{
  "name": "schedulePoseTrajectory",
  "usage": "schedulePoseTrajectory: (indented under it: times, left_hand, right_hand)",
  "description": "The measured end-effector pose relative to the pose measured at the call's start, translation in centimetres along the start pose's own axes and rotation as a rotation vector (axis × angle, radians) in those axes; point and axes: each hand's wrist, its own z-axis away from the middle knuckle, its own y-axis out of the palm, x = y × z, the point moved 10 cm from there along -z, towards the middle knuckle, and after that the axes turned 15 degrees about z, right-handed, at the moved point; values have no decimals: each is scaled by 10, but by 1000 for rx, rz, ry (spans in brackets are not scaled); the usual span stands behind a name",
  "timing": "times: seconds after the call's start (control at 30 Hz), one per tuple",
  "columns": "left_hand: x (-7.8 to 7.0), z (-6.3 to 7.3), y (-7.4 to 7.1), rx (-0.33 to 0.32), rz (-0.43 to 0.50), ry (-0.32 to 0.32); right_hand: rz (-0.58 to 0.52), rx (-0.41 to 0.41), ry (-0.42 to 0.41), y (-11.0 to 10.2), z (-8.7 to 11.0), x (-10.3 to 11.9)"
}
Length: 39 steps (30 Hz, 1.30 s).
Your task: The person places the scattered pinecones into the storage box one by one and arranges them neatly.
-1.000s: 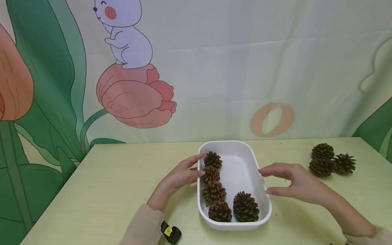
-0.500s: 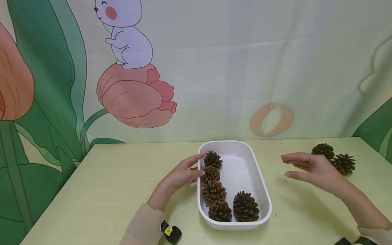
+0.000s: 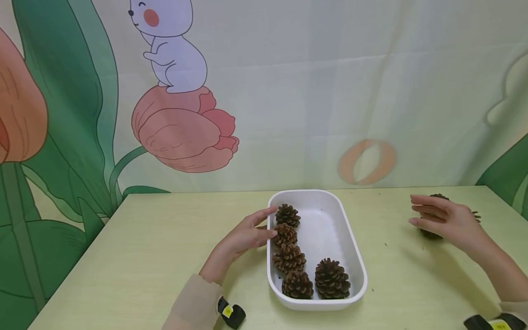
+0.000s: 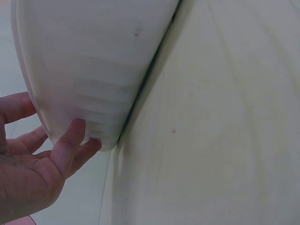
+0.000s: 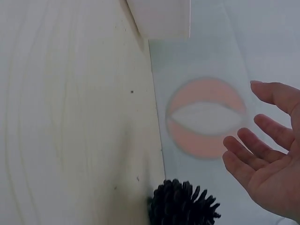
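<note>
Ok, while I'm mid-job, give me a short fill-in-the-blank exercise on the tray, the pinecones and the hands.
1. On the table, the tray is ____ in colour.
2. Inside the tray lie ____ pinecones.
3. The left hand touches the tray, while the right hand holds ____.
4. The outer pinecones, not in the tray, are nearer the ____ hand.

Missing words: white; five; nothing; right.

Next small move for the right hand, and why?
I'd probably lower the right hand to pinch one of the loose pine cones. It holds nothing, its fingers are parted, and it hangs near them, apart from the one in its wrist view. The white tray, held by the left hand, has bare floor beside its five cones.
</note>
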Motion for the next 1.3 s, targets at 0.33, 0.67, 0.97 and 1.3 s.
schedulePoseTrajectory:
  times: [0.33,0.67,0.97,1.3]
  left_hand:
    - [0,0,0,-4,-7,-2]
    - [0,0,0,-13,-11,-4]
    - [0,0,0,-15,-19,-5]
    - [0,0,-1,-20,-18,-7]
  right_hand:
    - [155,-108,164,-14,-7,-85]
    - [221,-116,218,-20,-5,-119]
    - [315,-48,235,-11,-12,-159]
    - [386,60,191,-6,-4,-106]
